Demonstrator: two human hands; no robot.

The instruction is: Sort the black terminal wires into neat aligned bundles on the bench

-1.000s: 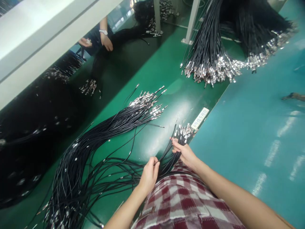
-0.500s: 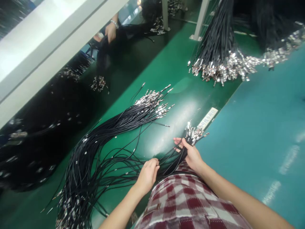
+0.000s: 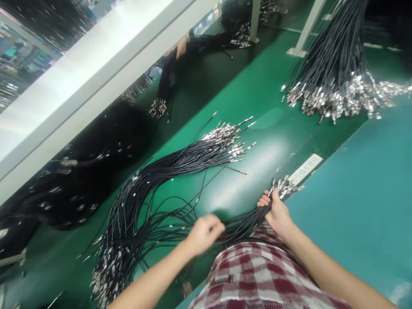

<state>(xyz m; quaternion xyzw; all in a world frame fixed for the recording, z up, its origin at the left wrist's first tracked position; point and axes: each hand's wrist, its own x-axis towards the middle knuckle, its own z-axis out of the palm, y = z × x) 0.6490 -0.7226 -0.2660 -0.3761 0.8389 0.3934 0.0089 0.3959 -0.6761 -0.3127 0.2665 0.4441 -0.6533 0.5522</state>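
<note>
My right hand (image 3: 277, 211) is wrapped round a bundle of thin black cables (image 3: 247, 221), close to their silvery metal terminals, which stick out beyond the fingers. Left of it, my left hand (image 3: 206, 234) is over the same cables with its fingers curled closed; it is slightly blurred, and what it pinches, if anything, is hidden. The bundle's loose strands spread leftward across the green floor. Beyond them lies a thicker bundle of black cables (image 3: 180, 156), its terminals fanned out at the upper right end and more metal ends at the lower left.
A white beam (image 3: 96, 77) crosses the upper left. Under it, another person's hand (image 3: 181, 46) holds dark cables. More cables with metal ends (image 3: 341, 94) hang at the upper right beside a metal leg (image 3: 309, 30). A white label (image 3: 305, 168) sticks to the floor.
My right hand's fingers have closed more tightly round the cables below the terminals. My left hand has shifted and its fingers have turned. The whole view has swung, so the surroundings appear farther right.
</note>
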